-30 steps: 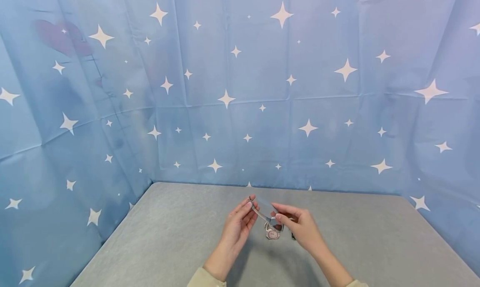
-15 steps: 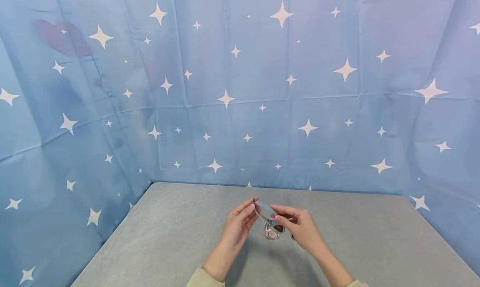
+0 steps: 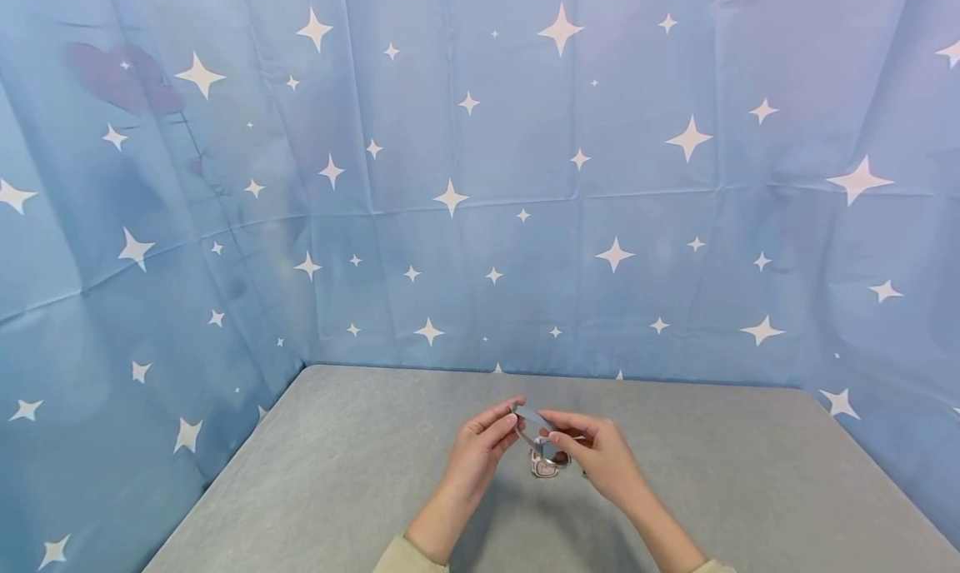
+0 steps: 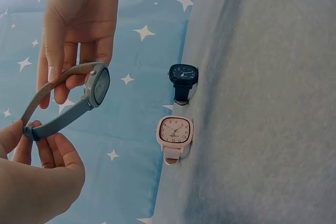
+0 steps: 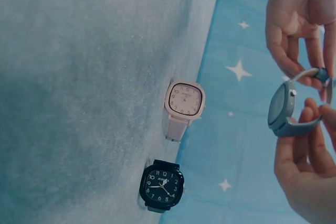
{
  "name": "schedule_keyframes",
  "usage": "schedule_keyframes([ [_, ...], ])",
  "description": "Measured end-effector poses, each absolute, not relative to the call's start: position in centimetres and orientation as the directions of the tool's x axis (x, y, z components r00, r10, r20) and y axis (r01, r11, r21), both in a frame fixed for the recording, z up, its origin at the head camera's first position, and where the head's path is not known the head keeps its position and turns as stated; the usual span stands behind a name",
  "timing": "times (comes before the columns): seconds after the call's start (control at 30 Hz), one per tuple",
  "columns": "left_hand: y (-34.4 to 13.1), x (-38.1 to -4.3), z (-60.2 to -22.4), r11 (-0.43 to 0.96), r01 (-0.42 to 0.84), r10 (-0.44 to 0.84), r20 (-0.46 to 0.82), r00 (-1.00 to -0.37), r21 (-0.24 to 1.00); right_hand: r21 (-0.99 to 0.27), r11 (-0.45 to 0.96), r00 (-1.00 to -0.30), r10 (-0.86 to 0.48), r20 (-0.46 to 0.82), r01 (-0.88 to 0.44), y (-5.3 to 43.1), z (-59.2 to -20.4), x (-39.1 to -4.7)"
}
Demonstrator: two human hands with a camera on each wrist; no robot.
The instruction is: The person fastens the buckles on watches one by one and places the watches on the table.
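Observation:
My left hand pinches the buckle end of a blue-grey wristwatch, where the strap ends meet. My right hand grips the strap close to the watch case, thumb on one side and fingers on the other. The strap forms a loop held up above the table, and the dial faces away from the left hand. In the right wrist view, the right hand is below and the left hand above. Fingers partly cover the strap ends, so whether the buckle is fastened cannot be told.
A pink watch and a black watch lie on the grey table beneath the hands. In the head view the right hand hides most of the black one. A blue star-patterned curtain stands behind and to the left.
The left hand has shifted slightly right and down, toward the right hand. The strap loop now looks shorter and rounder. The right hand has barely moved.

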State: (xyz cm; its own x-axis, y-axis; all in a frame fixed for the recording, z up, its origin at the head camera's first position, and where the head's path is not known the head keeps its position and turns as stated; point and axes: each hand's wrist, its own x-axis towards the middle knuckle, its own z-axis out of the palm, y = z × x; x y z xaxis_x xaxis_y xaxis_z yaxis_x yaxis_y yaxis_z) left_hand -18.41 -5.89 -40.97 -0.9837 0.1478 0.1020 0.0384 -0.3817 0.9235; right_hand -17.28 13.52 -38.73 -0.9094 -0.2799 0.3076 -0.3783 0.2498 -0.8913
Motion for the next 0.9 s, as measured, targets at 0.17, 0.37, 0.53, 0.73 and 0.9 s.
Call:
schedule_keyframes([
  [0.17, -5.8, -18.2, -40.8, -0.33, 0.039, 0.155, 0.095, -0.983, 0.943, -0.882, 0.254, -0.903, -0.281, 0.325, -0.396, 13.5, -38.8, -17.2],
  [0.37, -5.6, -18.1, -40.6, -0.283, 0.028, 0.158, 0.075, -0.985, 0.959, -0.877, 0.262, -0.903, -0.274, 0.332, -0.402, 13.3, -38.7, -17.2],
  [0.53, -5.2, -18.0, -40.6, -0.275, 0.044, 0.141, 0.085, -0.986, 0.96, -0.897, 0.257, -0.923, -0.239, 0.303, -0.361, 13.2, -38.7, -17.1],
  [0.73, -5.0, -17.9, -40.6, -0.22, 0.072, 0.095, 0.095, -0.991, 0.973, -0.905, 0.262, -0.935, -0.213, 0.284, -0.334, 13.1, -38.8, -17.0],
  [0.9, -4.8, -18.0, -40.4, -0.122, 0.095, 0.079, 0.105, -0.991, 0.988, -0.897, 0.288, -0.94, -0.175, 0.294, -0.335, 13.0, -38.8, -16.9],
])
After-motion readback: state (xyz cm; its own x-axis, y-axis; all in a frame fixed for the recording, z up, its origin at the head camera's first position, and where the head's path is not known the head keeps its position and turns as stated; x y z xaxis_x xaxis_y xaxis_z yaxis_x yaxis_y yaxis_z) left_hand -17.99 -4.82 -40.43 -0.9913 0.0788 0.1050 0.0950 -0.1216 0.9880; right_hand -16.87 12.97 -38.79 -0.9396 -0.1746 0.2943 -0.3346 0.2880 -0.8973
